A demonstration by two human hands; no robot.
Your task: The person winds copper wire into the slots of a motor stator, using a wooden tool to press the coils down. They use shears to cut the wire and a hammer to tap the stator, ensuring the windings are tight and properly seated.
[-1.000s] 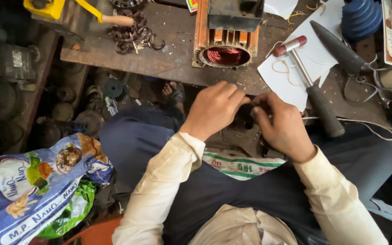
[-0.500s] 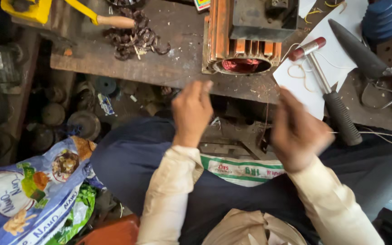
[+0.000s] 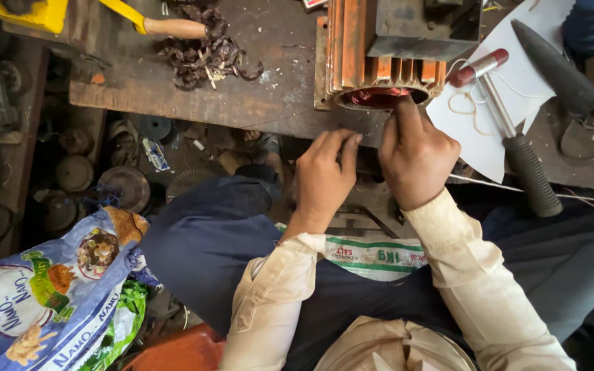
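Nearby, hammer [image 3: 510,130] on white paper [image 3: 472,141], wire scraps [image 3: 204,51], right hand [image 3: 415,154] pinching at motor stator [image 3: 383,58], left hand [image 3: 324,180] loosely curled, empty.

A motor repair workshop: a worn wooden bench [image 3: 242,96] carries a finned motor stator [image 3: 386,62], a hammer [image 3: 510,130] and wire scraps [image 3: 204,51], with old motor parts [image 3: 97,185] below

Two hands [image 3: 324,178], one motor stator [image 3: 386,62], one hammer [image 3: 510,130].
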